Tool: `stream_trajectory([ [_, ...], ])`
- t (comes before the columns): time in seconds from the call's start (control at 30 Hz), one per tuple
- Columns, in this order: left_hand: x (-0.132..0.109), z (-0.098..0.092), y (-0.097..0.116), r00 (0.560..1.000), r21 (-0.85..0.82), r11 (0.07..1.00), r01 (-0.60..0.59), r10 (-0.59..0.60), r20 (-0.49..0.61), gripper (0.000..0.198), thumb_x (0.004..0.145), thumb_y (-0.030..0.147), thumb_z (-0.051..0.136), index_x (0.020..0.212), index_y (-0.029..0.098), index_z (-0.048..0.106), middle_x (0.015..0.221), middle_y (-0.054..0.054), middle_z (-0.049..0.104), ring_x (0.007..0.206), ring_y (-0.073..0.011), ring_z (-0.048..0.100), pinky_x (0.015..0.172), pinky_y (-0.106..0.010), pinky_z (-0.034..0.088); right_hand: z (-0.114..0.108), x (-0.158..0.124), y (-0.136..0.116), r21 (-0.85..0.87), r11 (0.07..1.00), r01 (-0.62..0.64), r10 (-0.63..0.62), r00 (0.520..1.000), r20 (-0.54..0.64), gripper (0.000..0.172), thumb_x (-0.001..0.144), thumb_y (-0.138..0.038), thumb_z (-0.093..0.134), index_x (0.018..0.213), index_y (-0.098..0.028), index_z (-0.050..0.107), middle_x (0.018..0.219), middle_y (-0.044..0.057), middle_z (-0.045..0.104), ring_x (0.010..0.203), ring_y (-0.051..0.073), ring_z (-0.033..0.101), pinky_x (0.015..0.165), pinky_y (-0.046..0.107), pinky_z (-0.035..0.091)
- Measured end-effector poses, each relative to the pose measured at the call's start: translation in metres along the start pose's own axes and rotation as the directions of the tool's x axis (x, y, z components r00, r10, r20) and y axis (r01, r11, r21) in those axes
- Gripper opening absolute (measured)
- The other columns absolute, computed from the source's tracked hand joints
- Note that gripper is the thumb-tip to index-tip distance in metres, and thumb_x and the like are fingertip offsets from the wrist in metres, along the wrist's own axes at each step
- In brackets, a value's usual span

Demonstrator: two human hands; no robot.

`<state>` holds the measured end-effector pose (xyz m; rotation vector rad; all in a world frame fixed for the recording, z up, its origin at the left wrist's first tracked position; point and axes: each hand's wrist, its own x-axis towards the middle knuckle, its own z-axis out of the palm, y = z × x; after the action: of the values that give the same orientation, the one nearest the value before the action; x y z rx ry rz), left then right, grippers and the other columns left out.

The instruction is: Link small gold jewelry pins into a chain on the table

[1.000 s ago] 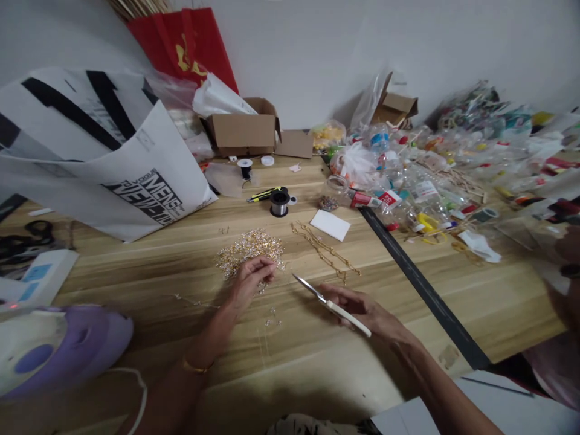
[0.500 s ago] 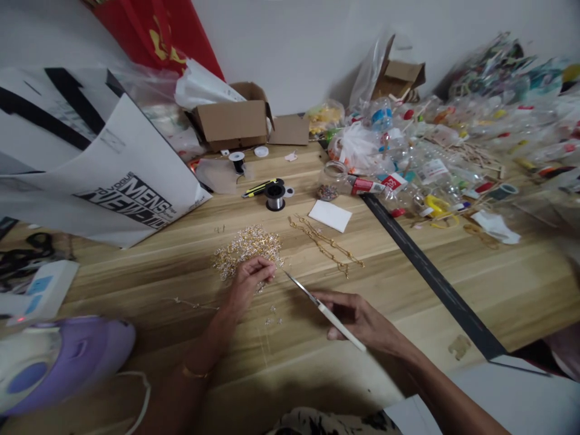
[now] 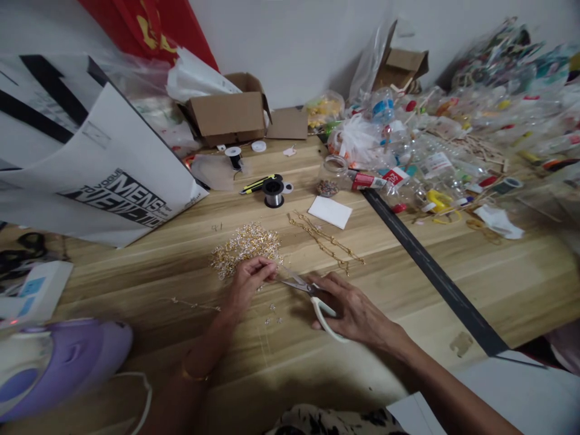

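My right hand (image 3: pixel 351 305) grips white-handled scissors (image 3: pixel 324 311), fingers at the handle loops and blades slightly parted. The blade tips are close to the fingertips of my left hand (image 3: pixel 251 278), which pinches a thin strand, barely visible. Beside that hand lies a heap of small clear and gold beads (image 3: pixel 244 244). A thin beaded strand (image 3: pixel 194 304) runs along the table to my left wrist, where it passes out of sight. A few loose clear beads (image 3: pixel 272 308) rest below my fingers. Two gold chain-like strands (image 3: pixel 324 238) lie beyond the scissors.
Beyond the heap stand a spool of fine wire (image 3: pixel 273 192), a yellow-black utility knife (image 3: pixel 258 183) and a jar of beads (image 3: pixel 330 178). A white pad (image 3: pixel 330 212) lies nearby. Plastic bottles (image 3: pixel 435 166) crowd the right; a large paper bag (image 3: pixel 131 175) stands left, above a purple appliance (image 3: pixel 86 356).
The scissors have turned in my right hand from edge-on to flatter, so a handle loop and two parted blades now show. My left hand keeps its pinch in nearly the same place.
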<state>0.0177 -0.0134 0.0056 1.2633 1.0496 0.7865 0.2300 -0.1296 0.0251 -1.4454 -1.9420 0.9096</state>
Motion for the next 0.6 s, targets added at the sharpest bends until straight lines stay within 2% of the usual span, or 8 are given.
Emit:
stream_trajectory([
  [0.27,0.002,-0.004,-0.002,1.0,-0.013,1.0,0.011,-0.01,0.025,0.022,0.074,0.036,0.065,0.076,0.014,0.066,0.066,-0.003,0.069,0.059,-0.0143,0.062,0.06,-0.025,0.049,-0.006,0.025,0.01,-0.039,0.999,0.017,-0.018,0.999,-0.026,0.067,0.072,-0.044,0.068,0.13,-0.02,0.044,0.097,0.008,0.055,0.081,0.018,0.056,0.071,0.03,0.049],
  [0.6,0.008,-0.01,-0.015,0.996,-0.177,0.98,0.086,-0.082,0.029,0.024,0.067,0.033,0.071,0.081,0.014,0.068,0.074,-0.006,0.072,0.063,-0.0165,0.066,0.064,-0.029,0.052,-0.004,0.04,0.027,0.046,0.998,-0.052,0.056,0.993,-0.102,0.062,0.068,-0.044,0.071,0.122,-0.02,0.051,0.097,0.006,0.057,0.082,0.018,0.057,0.074,0.031,0.047],
])
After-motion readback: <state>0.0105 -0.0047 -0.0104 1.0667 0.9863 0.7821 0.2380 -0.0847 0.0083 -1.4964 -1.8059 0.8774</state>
